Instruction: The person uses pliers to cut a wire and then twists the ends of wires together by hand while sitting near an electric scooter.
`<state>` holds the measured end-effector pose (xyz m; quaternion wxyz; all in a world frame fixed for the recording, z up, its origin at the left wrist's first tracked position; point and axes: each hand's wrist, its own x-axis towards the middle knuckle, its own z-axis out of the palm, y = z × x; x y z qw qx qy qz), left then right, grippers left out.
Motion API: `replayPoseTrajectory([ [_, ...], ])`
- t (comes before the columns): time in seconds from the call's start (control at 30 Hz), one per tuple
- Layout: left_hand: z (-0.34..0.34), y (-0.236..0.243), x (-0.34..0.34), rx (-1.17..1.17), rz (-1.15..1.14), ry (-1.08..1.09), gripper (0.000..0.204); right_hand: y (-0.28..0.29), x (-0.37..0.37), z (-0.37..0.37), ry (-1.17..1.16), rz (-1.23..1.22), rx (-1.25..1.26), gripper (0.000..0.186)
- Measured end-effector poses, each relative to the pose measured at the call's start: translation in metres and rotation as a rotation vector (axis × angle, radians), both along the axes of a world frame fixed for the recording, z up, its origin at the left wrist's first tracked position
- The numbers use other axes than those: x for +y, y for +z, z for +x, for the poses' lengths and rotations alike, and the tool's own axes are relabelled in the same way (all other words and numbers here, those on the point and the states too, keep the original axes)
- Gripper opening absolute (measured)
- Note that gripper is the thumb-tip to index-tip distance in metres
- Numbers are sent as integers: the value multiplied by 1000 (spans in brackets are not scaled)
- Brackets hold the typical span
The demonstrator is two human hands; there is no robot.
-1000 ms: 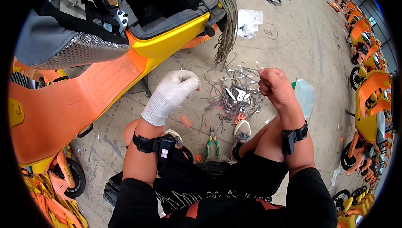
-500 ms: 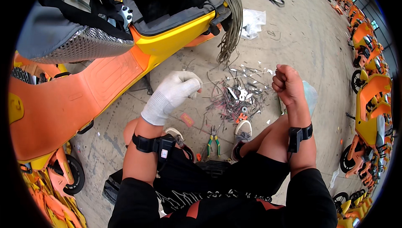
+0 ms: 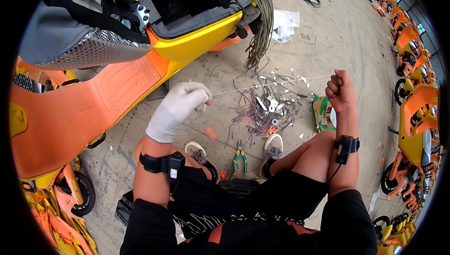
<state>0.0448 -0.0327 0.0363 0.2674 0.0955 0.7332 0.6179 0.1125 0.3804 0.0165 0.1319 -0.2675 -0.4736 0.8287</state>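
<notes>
A thin pale thread (image 3: 262, 86) is stretched nearly straight between my hands, rising slightly to the right. My left hand (image 3: 183, 103), in a white knit glove with a ribbed cuff, pinches one end. The bare fingers of my right hand (image 3: 342, 91) are curled into a fist on the other end. Beneath the thread, on the concrete, lies a heap of dark cut strips (image 3: 248, 112) mixed with white scraps. Pliers (image 3: 240, 157) with green and yellow handles rest between my shoes, jaws pointing away from me.
A yellow and orange vehicle body (image 3: 187, 44) stands at the left, with a bundle of cords (image 3: 262, 25) hanging off its end. Close to my right knee sits a green and white bag (image 3: 323, 113). Clear plastic (image 3: 284, 25) lies farther off. Rows of orange vehicles (image 3: 415, 114) line the right.
My hands have moved apart, the left one leftward and the right one rightward. The span of thread between them is longer, and more of the green bag shows.
</notes>
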Motion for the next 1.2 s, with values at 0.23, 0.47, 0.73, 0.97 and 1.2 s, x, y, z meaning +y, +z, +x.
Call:
replayPoseTrajectory([
  [0.23, -2, -3, -9, -41, -17, 28, 16, -3, 5, -2, -51, 12, -37, 42],
  [0.47, -16, -4, -32, 6, 23, 173, 19, -11, 36, -3, -141, -11, -36, 38],
  [0.73, -26, -10, -44, 77, -95, 298, 24, -13, 36, -3, -220, 47, -124, 34],
  [0.97, -24, -3, -43, 81, -106, 310, 21, -20, 44, -8, -302, 64, -150, 32],
  [1.2, -33, -11, -56, 73, -79, 418, 18, -26, 64, -3, -378, 46, -126, 30],
])
